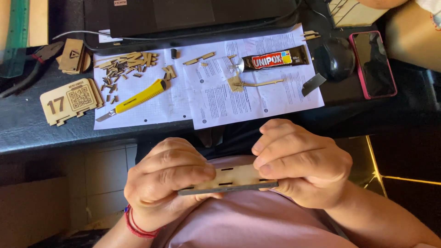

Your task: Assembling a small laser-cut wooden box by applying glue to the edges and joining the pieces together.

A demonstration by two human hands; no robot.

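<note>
1. Head view, hands: the left hand and the right hand are close together in front of the person's body, both clamped on one thin wooden panel with small slots cut in it. Each hand pinches one end between fingers and thumb, and the panel lies nearly flat, below the edge of the dark desk.
2. Head view, left wrist: red cords circle it.
3. Head view, desk: white paper sheets lie on the desk. On them rest a yellow utility knife, a scatter of small wooden pieces and a black glue tube, well apart from the hands.
4. Head view, sides: a stack of wooden plaques sits left of the sheets; a black mouse and a phone in a pink case lie to the right.
</note>
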